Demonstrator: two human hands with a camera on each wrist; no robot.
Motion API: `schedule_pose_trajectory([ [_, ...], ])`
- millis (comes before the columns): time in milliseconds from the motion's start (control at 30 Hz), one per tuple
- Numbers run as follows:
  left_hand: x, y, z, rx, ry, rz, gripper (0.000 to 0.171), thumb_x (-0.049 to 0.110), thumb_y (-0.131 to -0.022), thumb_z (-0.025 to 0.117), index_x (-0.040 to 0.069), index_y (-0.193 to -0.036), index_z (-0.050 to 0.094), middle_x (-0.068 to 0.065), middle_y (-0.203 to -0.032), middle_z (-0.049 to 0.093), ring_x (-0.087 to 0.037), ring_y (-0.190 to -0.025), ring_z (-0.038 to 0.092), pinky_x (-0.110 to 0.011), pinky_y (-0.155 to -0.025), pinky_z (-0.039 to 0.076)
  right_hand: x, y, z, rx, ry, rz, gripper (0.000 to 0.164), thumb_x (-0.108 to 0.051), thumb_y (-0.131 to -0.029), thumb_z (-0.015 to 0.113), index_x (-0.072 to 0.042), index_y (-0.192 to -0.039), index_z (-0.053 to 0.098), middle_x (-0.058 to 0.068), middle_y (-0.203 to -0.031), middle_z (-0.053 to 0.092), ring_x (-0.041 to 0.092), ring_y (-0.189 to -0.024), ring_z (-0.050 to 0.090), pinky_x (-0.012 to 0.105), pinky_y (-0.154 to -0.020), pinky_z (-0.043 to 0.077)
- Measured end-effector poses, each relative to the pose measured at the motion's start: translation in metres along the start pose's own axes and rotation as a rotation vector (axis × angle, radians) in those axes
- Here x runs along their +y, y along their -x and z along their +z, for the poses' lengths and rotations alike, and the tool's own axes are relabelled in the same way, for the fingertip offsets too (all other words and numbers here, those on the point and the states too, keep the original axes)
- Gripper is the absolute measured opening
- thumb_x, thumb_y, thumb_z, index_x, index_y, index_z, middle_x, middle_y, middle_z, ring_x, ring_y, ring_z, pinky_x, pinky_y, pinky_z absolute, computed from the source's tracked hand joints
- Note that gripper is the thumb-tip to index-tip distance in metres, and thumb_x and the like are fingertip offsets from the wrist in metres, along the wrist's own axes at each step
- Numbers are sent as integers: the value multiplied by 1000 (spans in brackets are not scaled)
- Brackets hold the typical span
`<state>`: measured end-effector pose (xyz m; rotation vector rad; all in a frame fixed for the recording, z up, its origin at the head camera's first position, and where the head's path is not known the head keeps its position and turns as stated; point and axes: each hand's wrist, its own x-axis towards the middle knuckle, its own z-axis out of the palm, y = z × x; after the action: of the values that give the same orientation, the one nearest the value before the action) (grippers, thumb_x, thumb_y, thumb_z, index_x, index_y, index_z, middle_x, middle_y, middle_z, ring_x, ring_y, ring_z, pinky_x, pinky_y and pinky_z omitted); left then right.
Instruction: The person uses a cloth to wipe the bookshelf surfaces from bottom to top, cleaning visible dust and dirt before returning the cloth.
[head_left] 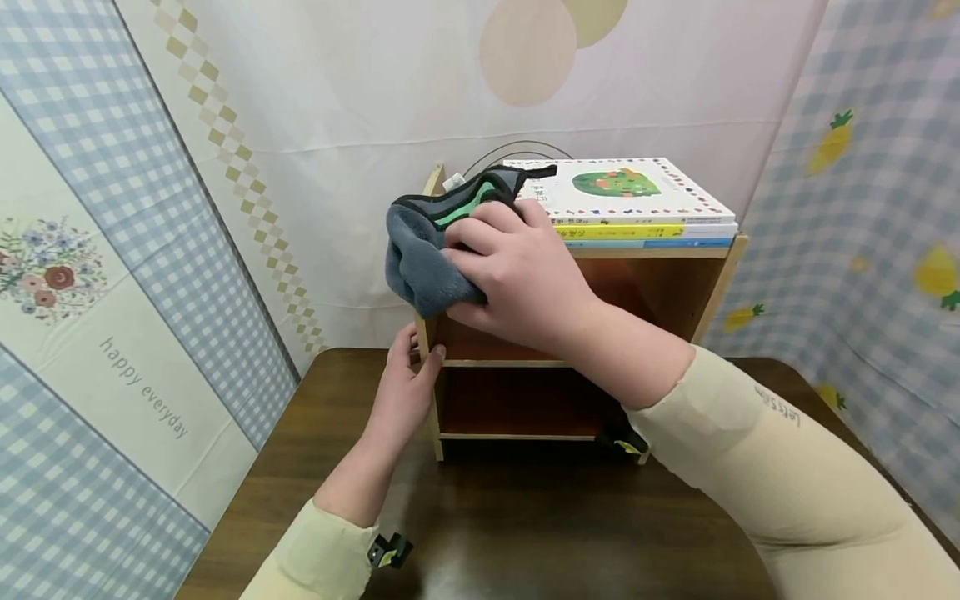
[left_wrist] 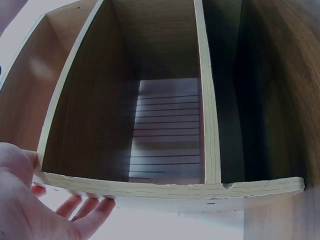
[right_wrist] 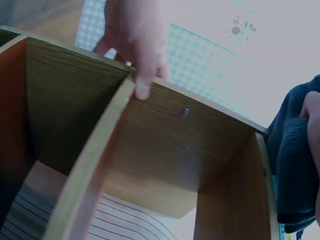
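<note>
A small wooden bookshelf (head_left: 517,363) stands on the dark table, with open compartments facing me. My left hand (head_left: 407,387) grips its left side panel, the thumb at the inner front edge and the fingers on the outer face; the left wrist view shows the same hand (left_wrist: 35,205) at that panel. In my right hand (head_left: 525,275) is a bunched grey-blue cleaning cloth (head_left: 427,271) with black and green trim, held over the top left corner of the bookshelf. The cloth (right_wrist: 295,160) hangs beside the top board in the right wrist view. Its underside is hidden.
Several stacked books (head_left: 637,196) lie on the bookshelf's top, right beside the cloth. A curved wire (head_left: 517,148) shows behind them. Patterned curtains (head_left: 337,92) surround the brown table (head_left: 525,517) at the back and sides.
</note>
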<state>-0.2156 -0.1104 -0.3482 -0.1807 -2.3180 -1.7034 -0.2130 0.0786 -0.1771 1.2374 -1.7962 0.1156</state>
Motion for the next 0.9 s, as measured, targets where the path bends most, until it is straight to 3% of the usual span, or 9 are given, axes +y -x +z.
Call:
schedule_pose_trajectory([
  [333,1,0,1,-30,15,-68,47,46,-102,51,31,-145,38,-5,-149,31,-29,-129,41,-51,-94,44,-12,33,-4,88,-54,-47,41,-37,-80,81,-9,-109,75,10,-111,67,31,-107,55,52,-84,39],
  [467,1,0,2,-11,22,-57,50,50,-100,52,32,-144,39,-4,-147,33,-28,-127,42,-50,-94,44,-16,49,-7,94,-70,-53,43,-36,-78,83,-10,-111,74,9,-111,67,31,-106,55,53,-84,40],
  [733,2,0,3,0,39,-30,44,27,-104,52,25,-145,39,-7,-141,42,-28,-124,44,-47,-94,44,-20,83,-13,55,-79,-32,46,-34,-76,83,-10,-114,73,9,-111,67,31,-106,56,53,-86,41],
  [900,3,0,2,3,30,-35,47,30,-104,53,24,-147,37,-6,-139,45,-27,-124,46,-48,-95,44,-22,100,-15,76,-89,-29,38,-37,-86,73,-9,-112,73,9,-109,68,32,-104,58,54,-83,42],
])
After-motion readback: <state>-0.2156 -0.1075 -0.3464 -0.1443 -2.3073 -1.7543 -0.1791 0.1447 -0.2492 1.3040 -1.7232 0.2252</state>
